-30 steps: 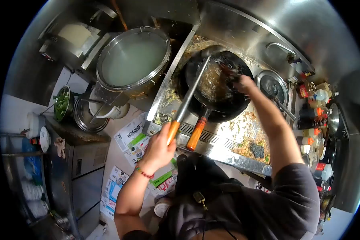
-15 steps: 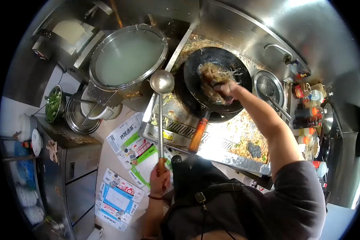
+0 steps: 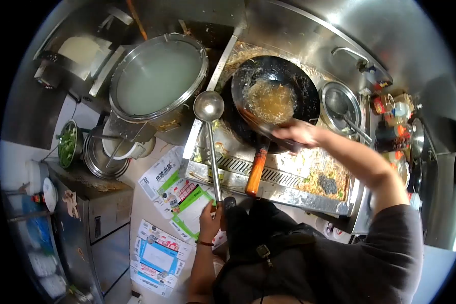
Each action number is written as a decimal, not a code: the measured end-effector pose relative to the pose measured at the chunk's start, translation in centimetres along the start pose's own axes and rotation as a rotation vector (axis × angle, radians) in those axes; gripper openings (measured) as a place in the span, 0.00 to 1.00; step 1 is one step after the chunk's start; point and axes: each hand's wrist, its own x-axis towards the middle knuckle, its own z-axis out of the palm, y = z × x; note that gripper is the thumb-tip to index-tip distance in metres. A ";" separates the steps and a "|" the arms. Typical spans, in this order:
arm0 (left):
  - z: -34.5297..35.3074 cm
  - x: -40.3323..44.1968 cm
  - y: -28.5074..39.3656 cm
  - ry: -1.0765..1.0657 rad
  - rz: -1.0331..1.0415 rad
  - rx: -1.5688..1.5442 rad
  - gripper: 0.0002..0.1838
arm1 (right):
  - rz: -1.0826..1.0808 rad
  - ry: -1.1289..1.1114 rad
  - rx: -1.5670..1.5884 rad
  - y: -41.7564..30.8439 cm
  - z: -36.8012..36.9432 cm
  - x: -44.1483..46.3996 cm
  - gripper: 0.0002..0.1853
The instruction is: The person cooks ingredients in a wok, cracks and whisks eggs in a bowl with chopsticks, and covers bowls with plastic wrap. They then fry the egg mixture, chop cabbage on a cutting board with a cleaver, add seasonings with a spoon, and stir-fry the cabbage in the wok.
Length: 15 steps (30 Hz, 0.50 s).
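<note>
The long ladle [image 3: 213,157] is gripped by the left hand's [image 3: 209,221] curled fingers, its round bowl held up between the big pot [image 3: 167,122] and the wok [image 3: 307,96]. A dark, blurry brush [image 3: 261,124] is grasped by the right hand's [image 3: 298,133] closed fingers at the wok's near rim. Brown water [image 3: 272,100] is held in the wok, which is propped on the stove [image 3: 309,198], its handle [image 3: 256,171] over the front edge.

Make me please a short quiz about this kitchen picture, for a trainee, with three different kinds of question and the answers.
1. Multiple choice: What does the left hand hold?
A) a knife
B) a ladle
C) a plate

2. True or false: There is liquid in the wok.

3. Fill in the blank: From the wearer's view, the large round pot stands to the ____ of the wok.

Key: 1. B; 2. true; 3. left
</note>
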 end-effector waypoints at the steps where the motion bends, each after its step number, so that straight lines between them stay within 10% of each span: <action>1: 0.0 0.0 -0.7 0.154 0.201 0.063 0.21 | 0.010 -0.056 -0.131 1.4 -1.4 -2.5 0.26; 4: 1.0 0.5 5.2 -0.016 0.120 -0.393 0.19 | -0.072 -0.096 -0.963 6.5 -11.3 -0.3 0.23; 7: 4.4 1.8 11.2 -0.526 -0.198 -0.997 0.19 | 0.274 0.222 -0.598 0.2 -8.4 3.7 0.24; 11: 6.7 3.4 12.7 -0.499 -0.232 -0.809 0.12 | 0.194 0.242 -0.182 0.1 -3.5 5.8 0.22; 15: 7.2 3.6 13.1 -0.295 -0.027 -0.599 0.08 | 0.226 0.033 -0.813 4.2 -10.6 -0.5 0.19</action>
